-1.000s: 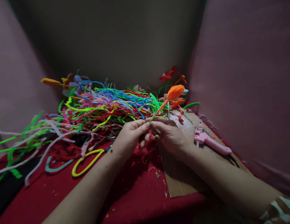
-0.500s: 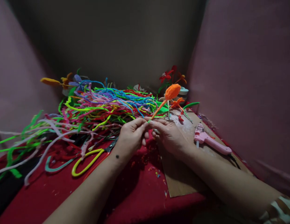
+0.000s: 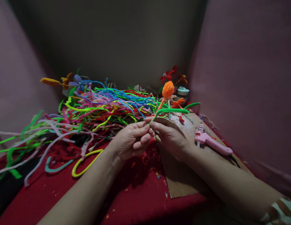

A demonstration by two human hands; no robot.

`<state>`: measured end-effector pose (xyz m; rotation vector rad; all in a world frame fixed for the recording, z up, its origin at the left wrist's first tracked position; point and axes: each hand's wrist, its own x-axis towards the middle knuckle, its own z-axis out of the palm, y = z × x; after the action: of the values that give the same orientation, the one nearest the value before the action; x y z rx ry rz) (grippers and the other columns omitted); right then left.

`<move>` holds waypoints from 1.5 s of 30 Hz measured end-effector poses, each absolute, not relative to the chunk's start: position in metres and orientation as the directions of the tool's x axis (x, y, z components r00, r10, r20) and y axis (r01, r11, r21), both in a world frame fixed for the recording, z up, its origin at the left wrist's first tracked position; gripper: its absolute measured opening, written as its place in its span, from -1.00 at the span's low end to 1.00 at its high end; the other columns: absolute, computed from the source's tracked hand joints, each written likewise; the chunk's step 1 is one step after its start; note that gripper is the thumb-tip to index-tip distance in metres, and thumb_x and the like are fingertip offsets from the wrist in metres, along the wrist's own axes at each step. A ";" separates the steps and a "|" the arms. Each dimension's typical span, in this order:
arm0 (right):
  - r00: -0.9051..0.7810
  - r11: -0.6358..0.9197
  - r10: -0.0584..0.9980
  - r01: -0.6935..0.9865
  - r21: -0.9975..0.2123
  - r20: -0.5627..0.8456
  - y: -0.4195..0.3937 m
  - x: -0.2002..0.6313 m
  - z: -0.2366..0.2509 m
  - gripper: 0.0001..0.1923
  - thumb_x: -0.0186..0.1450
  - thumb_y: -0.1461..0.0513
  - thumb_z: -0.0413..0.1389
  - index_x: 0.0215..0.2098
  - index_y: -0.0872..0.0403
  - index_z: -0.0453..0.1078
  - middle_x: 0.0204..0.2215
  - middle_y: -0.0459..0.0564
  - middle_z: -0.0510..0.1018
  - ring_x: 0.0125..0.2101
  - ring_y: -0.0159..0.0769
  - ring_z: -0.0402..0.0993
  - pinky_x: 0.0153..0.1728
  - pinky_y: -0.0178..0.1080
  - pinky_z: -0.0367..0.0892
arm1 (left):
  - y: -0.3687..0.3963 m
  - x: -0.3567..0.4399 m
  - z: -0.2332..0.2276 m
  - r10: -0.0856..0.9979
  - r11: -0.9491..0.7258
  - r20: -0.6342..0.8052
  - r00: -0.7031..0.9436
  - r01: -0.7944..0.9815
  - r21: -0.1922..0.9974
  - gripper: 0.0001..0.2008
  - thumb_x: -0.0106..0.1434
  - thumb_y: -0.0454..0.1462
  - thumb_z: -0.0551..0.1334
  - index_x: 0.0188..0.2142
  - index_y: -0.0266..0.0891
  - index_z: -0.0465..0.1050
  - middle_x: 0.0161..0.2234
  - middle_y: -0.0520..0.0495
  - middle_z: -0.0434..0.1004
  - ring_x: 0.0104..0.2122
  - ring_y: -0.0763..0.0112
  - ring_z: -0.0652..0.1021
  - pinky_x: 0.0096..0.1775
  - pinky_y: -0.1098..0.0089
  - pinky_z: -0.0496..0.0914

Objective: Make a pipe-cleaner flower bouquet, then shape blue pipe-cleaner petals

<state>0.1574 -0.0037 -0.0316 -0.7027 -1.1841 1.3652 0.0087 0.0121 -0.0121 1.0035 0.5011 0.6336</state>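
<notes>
My right hand (image 3: pixel 170 132) pinches the base of an orange pipe-cleaner flower; its round fuzzy bud (image 3: pixel 168 89) stands above the fingers on an orange stem (image 3: pixel 160 106). From the same pinch a green pipe cleaner (image 3: pixel 172 110) bends out to the right, over the back of that hand. My left hand (image 3: pixel 133 137) meets the right at the stem's lower end, thumb and forefinger closed there on the green pipe cleaner's tip. The fingertips hide how the green piece joins the stem.
A big heap of coloured pipe cleaners (image 3: pixel 112 106) lies behind and left. Yellow-handled scissors (image 3: pixel 77 165) are partly under my left forearm. At right, a pink glue gun (image 3: pixel 213 143) rests on a cardboard sheet (image 3: pixel 180 181) over red cloth (image 3: pixel 136 193). Finished orange flowers (image 3: pixel 178 102) lie behind.
The orange bud has shifted left and stands more upright. A green length now sticks out over my right hand. My left hand has rolled, showing more of its fingers, and its arm covers more scissors.
</notes>
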 end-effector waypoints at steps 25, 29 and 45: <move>-0.155 0.106 0.974 -0.337 -0.935 0.166 -0.005 0.154 -0.025 -0.78 0.13 0.11 0.14 -0.33 0.06 0.49 -0.60 -0.11 0.43 -0.54 -0.40 0.25 -0.45 -0.28 0.16 | 0.002 0.022 -0.008 0.948 -0.167 0.118 0.295 0.146 0.975 -0.83 0.16 -0.25 0.17 -0.51 -0.27 0.38 -0.70 0.12 0.31 -0.77 0.63 0.28 -0.68 0.57 0.13; -0.132 0.131 0.974 -0.325 -0.937 0.183 -0.006 0.155 -0.026 -0.77 0.14 0.11 0.12 -0.34 0.08 0.49 -0.60 -0.10 0.42 -0.54 -0.38 0.26 -0.45 -0.26 0.15 | 0.000 0.023 -0.005 0.952 -0.118 0.088 0.292 0.085 0.989 -0.82 0.14 -0.26 0.20 -0.55 -0.29 0.36 -0.71 0.11 0.33 -0.78 0.66 0.27 -0.71 0.60 0.10; -0.071 0.162 0.979 -0.302 -0.939 0.192 -0.001 0.154 -0.031 -0.79 0.12 0.15 0.13 -0.33 0.08 0.50 -0.52 -0.08 0.45 -0.49 -0.39 0.24 -0.43 -0.29 0.14 | 0.003 0.020 -0.011 0.916 0.115 -0.052 0.397 -0.138 0.984 -0.82 0.11 -0.22 0.24 -0.50 -0.30 0.36 -0.70 0.14 0.30 -0.79 0.71 0.22 -0.73 0.63 0.09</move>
<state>0.1545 -0.0012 -0.0311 -0.8097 -1.1359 1.2733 0.0202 0.0034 -0.0110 1.1971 0.8401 0.9230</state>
